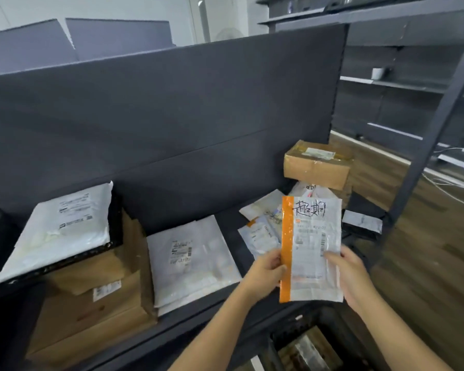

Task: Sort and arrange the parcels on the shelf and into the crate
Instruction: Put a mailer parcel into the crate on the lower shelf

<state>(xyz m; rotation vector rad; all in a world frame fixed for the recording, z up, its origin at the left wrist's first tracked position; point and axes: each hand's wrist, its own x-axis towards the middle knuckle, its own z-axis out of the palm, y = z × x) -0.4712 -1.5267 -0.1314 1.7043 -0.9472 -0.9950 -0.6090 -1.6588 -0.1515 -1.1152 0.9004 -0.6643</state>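
Head view. Holding orange-striped mailer (312, 250) upright above front edge of shelf (198, 317), at 4 o'clock from frame centre, printed label and handwritten marks facing camera. Pinched at lower left edge by left hand (265, 271), at lower right edge by right hand (348, 274); both with fingers curled round it, neither spread.

Risks, as judged:
- Thin, slick-looking film, gripped only low down: could slip and fall into crate (284, 330) at 6 o'clock unsorted.
- Loose heap of small mailers (263, 226) at 11 o'clock of the held piece: likely to slide or scatter if brushed.
- Taped carton (316, 164) at 12 o'clock, seemingly perched on that clutter: may topple if nudged.

Surface and room: dark shelf with tall dark back panel (172, 116). At 9 o'clock, flat white mailer (190, 258); further toward 8 o'clock, open brown box (91, 303) under large white mailer (62, 228), tilted. At 3 o'clock, plank floor (426, 263) with trailing cables. At 1 o'clock, more dark racking (413, 89).
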